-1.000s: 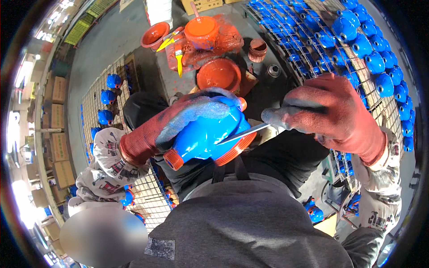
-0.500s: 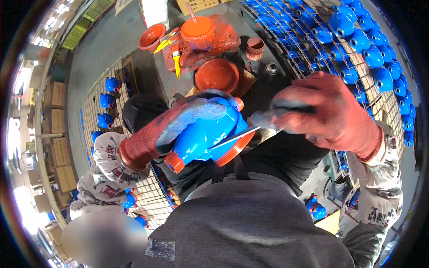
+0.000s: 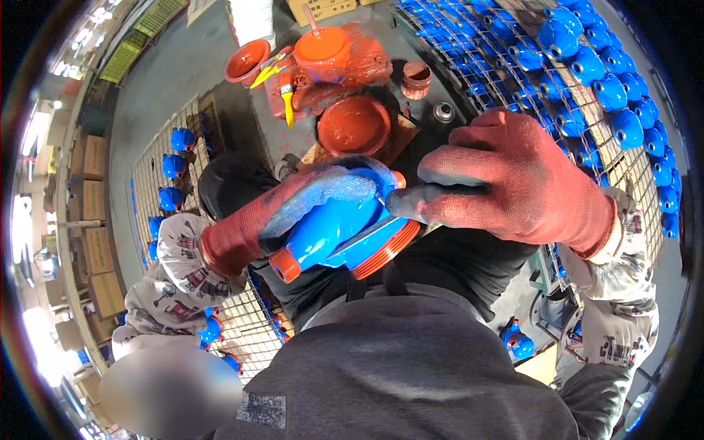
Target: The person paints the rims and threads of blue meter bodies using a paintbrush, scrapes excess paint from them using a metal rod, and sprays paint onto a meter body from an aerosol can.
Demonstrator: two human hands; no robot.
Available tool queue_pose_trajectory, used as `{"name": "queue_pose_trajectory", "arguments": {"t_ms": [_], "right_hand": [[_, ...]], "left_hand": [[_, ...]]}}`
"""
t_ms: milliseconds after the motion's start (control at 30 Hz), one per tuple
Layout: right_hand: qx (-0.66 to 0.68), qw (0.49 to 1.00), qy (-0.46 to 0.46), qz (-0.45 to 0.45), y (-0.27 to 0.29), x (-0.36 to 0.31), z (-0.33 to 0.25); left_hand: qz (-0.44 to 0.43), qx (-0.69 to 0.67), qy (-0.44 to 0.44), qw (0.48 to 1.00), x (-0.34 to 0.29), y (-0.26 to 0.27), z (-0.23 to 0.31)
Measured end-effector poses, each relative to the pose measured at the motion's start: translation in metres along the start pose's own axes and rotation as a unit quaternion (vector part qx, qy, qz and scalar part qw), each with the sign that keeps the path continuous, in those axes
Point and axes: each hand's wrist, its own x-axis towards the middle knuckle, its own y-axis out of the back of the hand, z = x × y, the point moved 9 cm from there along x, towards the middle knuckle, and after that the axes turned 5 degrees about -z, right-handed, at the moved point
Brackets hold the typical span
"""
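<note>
A glossy blue metal housing [image 3: 334, 229], like a water meter body, hangs tilted above my lap. It has a wide threaded rim [image 3: 387, 251] and narrow end necks, all coated red. My left hand [image 3: 293, 198], in a red glove smeared with blue, is closed over its upper side. My right hand [image 3: 513, 183], also in a red glove, pinches a thin metal blade [image 3: 359, 238] at the housing's right end. That blade lies along the blue band just above the threaded rim. Its grip end is hidden by the fingers.
Ahead on the floor stand a red paint bucket [image 3: 323, 55], a shallow paint bowl [image 3: 355, 126], a smaller bowl [image 3: 248, 61] and yellow-handled brushes [image 3: 288, 110]. A wire rack [image 3: 513, 73] with several blue housings is at right; another mesh rack [image 3: 158, 183] is at left.
My right hand has moved left and closer to the housing. The blade now lies flatter along the band above the rim. My left hand keeps its hold.
</note>
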Motion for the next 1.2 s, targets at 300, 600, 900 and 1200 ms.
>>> {"name": "queue_pose_trajectory", "arguments": {"t_ms": [300, 600, 900, 1200], "right_hand": [[0.013, 0.999, -0.038, -0.005, 0.005, -0.011, 0.007], [-0.037, 0.999, -0.023, 0.031, 0.012, -0.01, -0.003], [-0.031, 1.0, -0.003, 0.004, 0.002, -0.003, -0.009], [0.009, 0.999, -0.023, 0.046, 0.007, -0.009, 0.0]], "left_hand": [[0.061, -0.182, 0.125, 0.973, -0.002, -0.004, -0.041], [0.058, -0.245, 0.141, 0.957, -0.002, -0.008, -0.037], [0.095, -0.158, 0.127, 0.975, -0.002, -0.003, -0.02], [0.084, -0.249, 0.152, 0.953, -0.009, -0.008, -0.023]]}}
